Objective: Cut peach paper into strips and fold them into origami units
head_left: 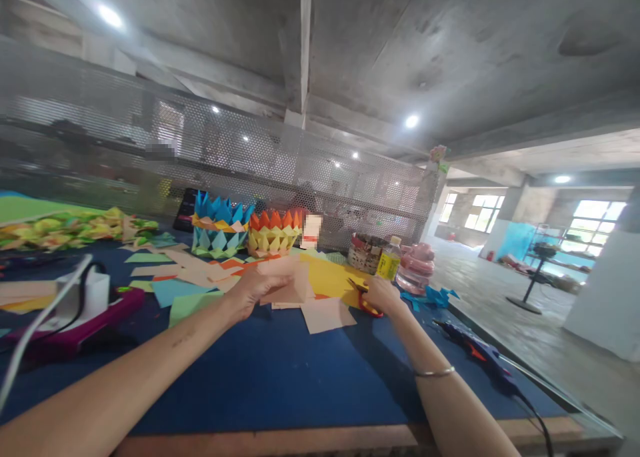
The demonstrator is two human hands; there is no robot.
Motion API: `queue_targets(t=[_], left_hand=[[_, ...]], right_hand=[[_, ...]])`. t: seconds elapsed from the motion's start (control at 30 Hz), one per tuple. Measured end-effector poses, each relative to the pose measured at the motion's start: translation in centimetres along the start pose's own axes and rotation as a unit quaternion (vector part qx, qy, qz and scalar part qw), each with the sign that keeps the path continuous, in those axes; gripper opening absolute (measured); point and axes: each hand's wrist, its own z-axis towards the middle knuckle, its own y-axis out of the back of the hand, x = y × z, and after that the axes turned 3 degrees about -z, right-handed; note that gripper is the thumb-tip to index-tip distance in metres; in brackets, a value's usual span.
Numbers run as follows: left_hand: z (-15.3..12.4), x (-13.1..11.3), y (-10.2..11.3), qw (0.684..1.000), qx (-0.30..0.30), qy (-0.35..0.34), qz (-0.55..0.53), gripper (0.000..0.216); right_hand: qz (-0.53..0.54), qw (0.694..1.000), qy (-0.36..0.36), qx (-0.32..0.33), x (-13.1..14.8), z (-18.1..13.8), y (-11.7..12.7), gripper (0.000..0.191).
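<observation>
Wooden edging runs along the bottom of the frame, bounding the blue mat (280,383) that covers the table. From here I note a silver bangle (434,373) on the right forearm, lower right, and a blue glue gun (473,349) lying on the mat near it.

At centre frame, the left hand (255,287) is raised just above the mat, fingers closed in a pinch on a peach paper sheet (296,285). To its right, the right hand (383,295) rests low with its fingers curled over the red-handled scissors (369,305), which touch the mat. I cannot tell whether the fingers pass through the loops. A loose peach square (327,313) lies between the hands.

Further back, a yellow bottle (389,258) stands just beside a pink container (417,267). Left of centre, a blue folded-paper basket (220,233) and an orange folded-paper basket (274,233) sit side by side before the perforated metal screen (150,137).
</observation>
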Motion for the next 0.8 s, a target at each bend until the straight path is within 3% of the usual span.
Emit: queue_targets(t=[0.1,0.2,0.3,0.5,0.67,0.8], left_hand=[[0.1,0.1,0.1,0.999,-0.025,-0.020,0.019,0.050],[0.1,0.2,0.2,0.998,-0.024,-0.034,0.042,0.048],[0.2,0.4,0.3,0.998,-0.010,-0.040,0.046,0.048],[1.2,0.9,0.7,0.998,0.022,0.056,0.036,0.028],[2.0,1.2,1.4,0.997,0.007,0.039,0.066,0.027],[2.4,1.2,2.2,0.995,-0.013,0.021,0.095,0.025]], right_hand=[[0.041,0.996,0.070,-0.029,3.4,-0.9,-0.3,0.034],[0.269,0.945,0.184,0.024,7.2,-2.1,-1.4,0.050],[0.350,0.909,0.224,0.038,9.1,-2.7,-2.8,0.039],[0.377,0.912,0.157,-0.033,7.4,-1.5,-3.7,0.022],[0.457,0.881,0.120,-0.012,6.4,-0.3,-4.2,0.018],[0.490,0.865,0.101,-0.042,5.9,0.2,-4.1,0.020]])
